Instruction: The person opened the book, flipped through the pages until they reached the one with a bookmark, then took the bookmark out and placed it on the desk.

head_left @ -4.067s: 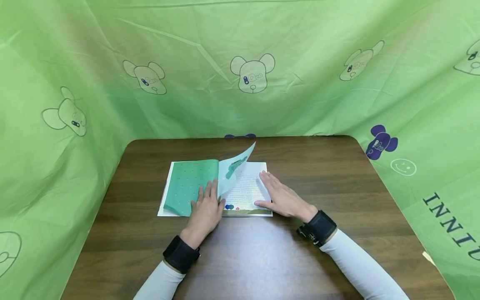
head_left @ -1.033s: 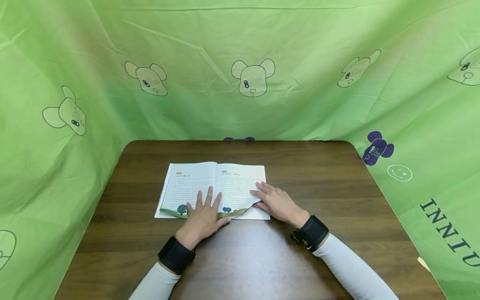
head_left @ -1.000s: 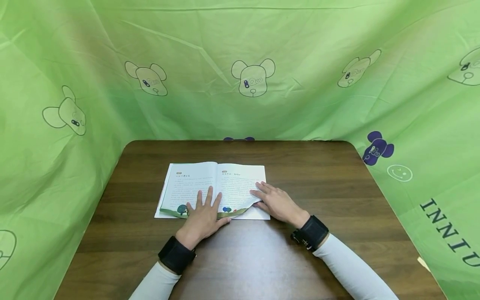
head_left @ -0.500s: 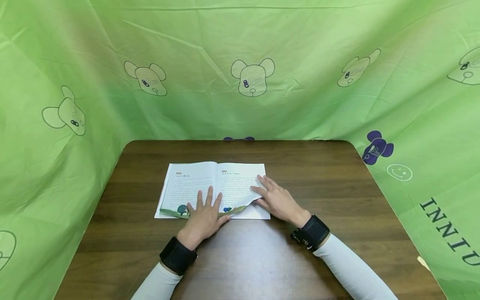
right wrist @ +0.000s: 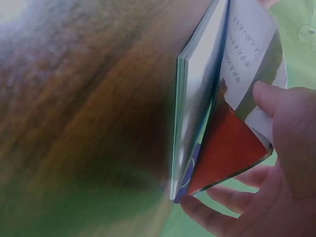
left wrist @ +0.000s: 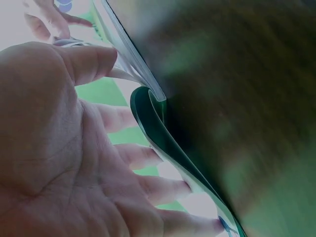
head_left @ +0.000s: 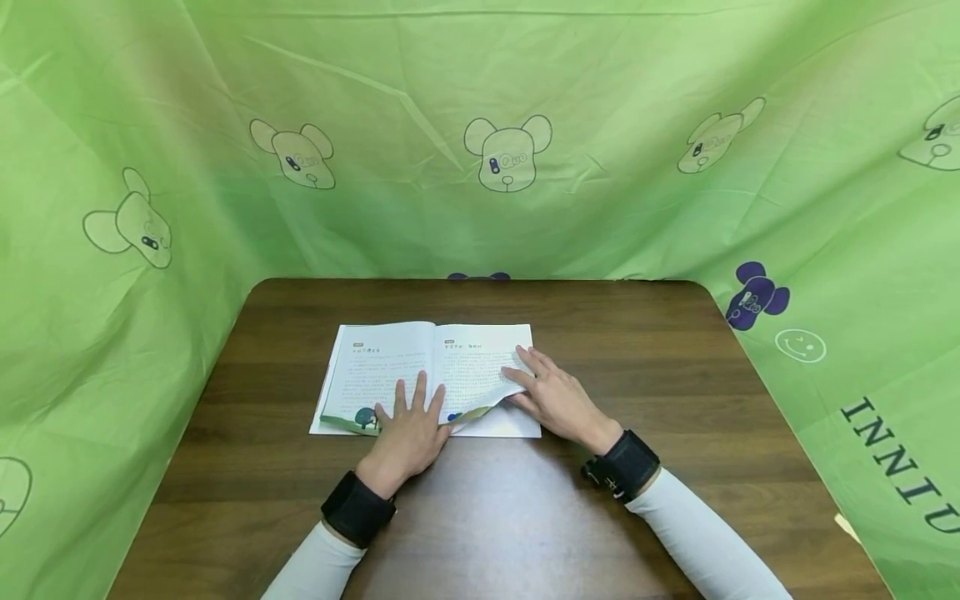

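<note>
An open book (head_left: 390, 358) lies on the table with printed text on both pages. My left hand (head_left: 405, 433) rests on its lower middle, fingers spread over the left page near the spine. In the left wrist view, the left fingers (left wrist: 165, 190) lie straight along the curved bottom edge of the pages. At the right edge, my right hand (head_left: 558, 404) pinches a page (head_left: 476, 367) between thumb and fingers, its lower corner lifted and curled. The right wrist view shows the thumb (right wrist: 266, 98) against that page and a red patch (right wrist: 229, 148) inside the fold.
A brown wooden table (head_left: 615, 358) holds the book near its far half. A green curtain (head_left: 375, 208) with cartoon bear heads surrounds the table at the back and sides. A small pale object (head_left: 847, 527) sits at the table's right edge.
Some seconds back the left page was plain green and a leaf was turning; now both pages show text. Over the last second, the right page's lower corner has lifted further under my right hand.
</note>
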### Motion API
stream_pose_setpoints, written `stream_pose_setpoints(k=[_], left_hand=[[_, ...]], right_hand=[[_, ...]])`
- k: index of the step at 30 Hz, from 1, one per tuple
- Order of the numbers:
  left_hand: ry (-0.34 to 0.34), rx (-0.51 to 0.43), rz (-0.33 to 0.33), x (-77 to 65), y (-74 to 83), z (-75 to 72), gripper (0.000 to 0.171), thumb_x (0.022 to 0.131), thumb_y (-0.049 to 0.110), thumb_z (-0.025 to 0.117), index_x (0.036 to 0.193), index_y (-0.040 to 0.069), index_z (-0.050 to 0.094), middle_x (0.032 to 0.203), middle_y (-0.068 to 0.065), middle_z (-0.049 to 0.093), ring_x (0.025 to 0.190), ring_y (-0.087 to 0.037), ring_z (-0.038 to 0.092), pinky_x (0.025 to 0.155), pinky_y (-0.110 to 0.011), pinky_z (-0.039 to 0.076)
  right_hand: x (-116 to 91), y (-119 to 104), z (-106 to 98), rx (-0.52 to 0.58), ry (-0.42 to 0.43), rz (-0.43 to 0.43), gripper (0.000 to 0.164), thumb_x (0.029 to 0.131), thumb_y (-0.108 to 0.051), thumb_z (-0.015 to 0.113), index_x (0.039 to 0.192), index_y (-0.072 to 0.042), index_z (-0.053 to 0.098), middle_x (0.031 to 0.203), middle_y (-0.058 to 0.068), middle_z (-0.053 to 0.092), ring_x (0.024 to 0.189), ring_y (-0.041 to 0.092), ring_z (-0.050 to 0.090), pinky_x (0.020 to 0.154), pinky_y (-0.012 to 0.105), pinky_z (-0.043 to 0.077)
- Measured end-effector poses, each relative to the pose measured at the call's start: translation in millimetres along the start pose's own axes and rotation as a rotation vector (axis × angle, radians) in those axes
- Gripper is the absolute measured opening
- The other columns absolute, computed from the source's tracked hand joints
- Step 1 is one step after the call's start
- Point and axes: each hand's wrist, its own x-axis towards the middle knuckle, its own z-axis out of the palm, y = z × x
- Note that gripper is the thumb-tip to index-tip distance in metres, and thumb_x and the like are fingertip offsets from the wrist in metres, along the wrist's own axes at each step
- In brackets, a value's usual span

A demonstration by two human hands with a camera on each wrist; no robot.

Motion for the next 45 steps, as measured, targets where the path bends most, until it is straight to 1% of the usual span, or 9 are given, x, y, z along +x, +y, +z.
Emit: stream_pose_setpoints(k=[7,14,21,25,30,34,38,41,45], left_hand=[[0.033,0.015,-0.004,1.6,4.8,-1.9,0.064,0.098,0.043,0.049,0.153,0.012,0.039,0.158,-0.026,0.026,0.138,-0.057,0.024,0.088,-0.082,0.030],[0.064,0.022,-0.024,3.8,7.5,-1.8,0.061,0.098,0.044,0.048,0.150,0.010,0.043,0.155,-0.027,0.032,0.134,-0.059,0.030,0.085,-0.080,0.035],[0.075,-0.007,-0.052,8.1,9.0,-1.5,0.060,0.099,0.042,0.045,0.149,0.009,0.043,0.154,-0.027,0.034,0.133,-0.059,0.032,0.084,-0.080,0.036],[0.054,-0.041,-0.098,11.7,9.4,-2.8,0.062,0.101,0.041,0.042,0.155,0.011,0.033,0.156,-0.024,0.032,0.135,-0.058,0.030,0.087,-0.080,0.034],[0.080,-0.101,-0.135,13.4,8.5,-2.9,0.073,0.099,0.037,0.046,0.160,0.011,0.014,0.156,-0.021,0.036,0.135,-0.055,0.033,0.088,-0.080,0.033],[0.162,-0.200,-0.168,13.9,6.4,-3.4,0.085,0.096,0.031,0.053,0.160,0.009,0.002,0.151,-0.024,0.041,0.133,-0.053,0.038,0.089,-0.079,0.034],[0.322,-0.266,-0.186,14.3,3.0,-4.7,0.101,0.089,0.025,0.065,0.159,0.012,-0.006,0.153,-0.028,0.034,0.134,-0.053,0.036,0.090,-0.076,0.037],[0.478,-0.208,-0.148,15.6,-0.8,-5.5,0.115,0.080,0.024,0.076,0.159,0.012,-0.005,0.160,-0.028,0.016,0.142,-0.051,0.022,0.095,-0.076,0.032],[0.641,-0.076,-0.065,20.0,-6.6,-7.1,0.116,0.072,0.017,0.082,0.160,0.010,0.005,0.164,-0.023,-0.003,0.149,-0.042,0.002,0.105,-0.076,0.011]], right_hand=[[1,1,-3,0.026,0.027,0.008,0.053,0.095,-0.043,0.056,0.140,-0.015,0.057,0.152,0.020,0.041,0.138,0.037,0.039,0.090,0.055,0.051],[0,0,-6,0.042,0.011,0.045,0.070,0.095,-0.060,0.044,0.145,-0.012,0.051,0.154,0.018,0.040,0.141,0.037,0.035,0.094,0.056,0.048],[0,0,-9,0.113,0.001,0.100,0.075,0.099,-0.058,0.035,0.157,-0.012,0.027,0.161,0.016,0.028,0.146,0.033,0.027,0.106,0.055,0.038],[-1,1,-8,0.131,0.001,0.116,0.081,0.098,-0.058,0.036,0.160,-0.011,0.011,0.164,0.015,0.020,0.148,0.032,0.021,0.111,0.052,0.032],[-2,2,-5,0.095,-0.040,0.104,0.089,0.095,-0.064,0.038,0.159,-0.007,0.013,0.163,0.019,0.018,0.148,0.034,0.021,0.113,0.051,0.030],[-4,2,-3,0.054,-0.107,0.066,0.095,0.092,-0.069,0.038,0.158,-0.005,0.018,0.161,0.021,0.022,0.148,0.036,0.019,0.115,0.050,0.026],[-6,2,-1,0.050,-0.158,0.055,0.098,0.089,-0.073,0.039,0.158,-0.007,0.020,0.161,0.019,0.023,0.149,0.033,0.017,0.115,0.051,0.024],[-7,2,1,0.044,-0.160,0.045,0.098,0.088,-0.074,0.040,0.157,-0.007,0.024,0.161,0.020,0.025,0.148,0.034,0.018,0.113,0.054,0.027],[-8,3,4,0.040,-0.157,0.033,0.097,0.088,-0.073,0.043,0.157,-0.006,0.026,0.160,0.021,0.026,0.148,0.035,0.020,0.112,0.055,0.029]])
